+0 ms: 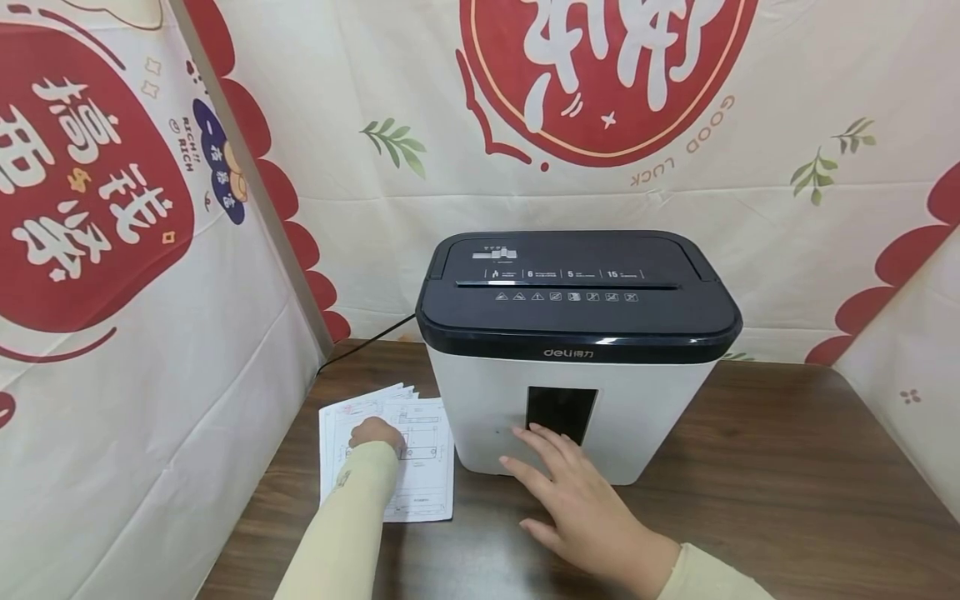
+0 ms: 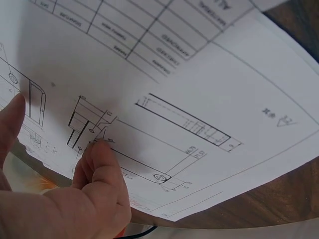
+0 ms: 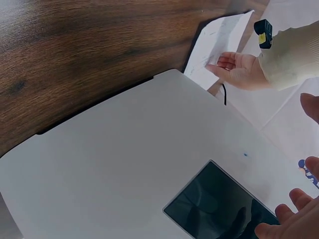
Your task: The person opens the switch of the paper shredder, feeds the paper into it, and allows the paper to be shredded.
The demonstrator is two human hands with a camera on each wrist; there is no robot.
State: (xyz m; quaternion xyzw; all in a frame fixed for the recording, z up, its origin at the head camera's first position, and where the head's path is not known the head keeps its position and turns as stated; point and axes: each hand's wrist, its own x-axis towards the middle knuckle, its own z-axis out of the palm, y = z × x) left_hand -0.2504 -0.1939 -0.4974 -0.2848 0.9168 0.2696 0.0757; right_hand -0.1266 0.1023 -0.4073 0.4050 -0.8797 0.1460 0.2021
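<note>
A pile of printed technical drawings (image 1: 427, 487) lies at the left of the table. My left hand (image 1: 375, 433) is over the pile, its bent fingertips at the top sheet. In the left wrist view the thumb stands apart from the fingers (image 2: 102, 169), above the line drawing on the sheet (image 2: 219, 99). Right of the papers stands a paper shredder (image 1: 480, 408) with a white bin and dark lid (image 1: 577, 321). My right hand (image 1: 585, 508) has its fingers spread in front of the shredder's dark window (image 1: 558, 408), holding nothing.
A narrow feed slot (image 1: 566, 286) runs across the shredder's lid. From its left side a black cord (image 1: 367, 342) leads to the table's left edge. Printed cloth (image 1: 375, 250) hangs behind and along both sides of the wooden table (image 1: 810, 467).
</note>
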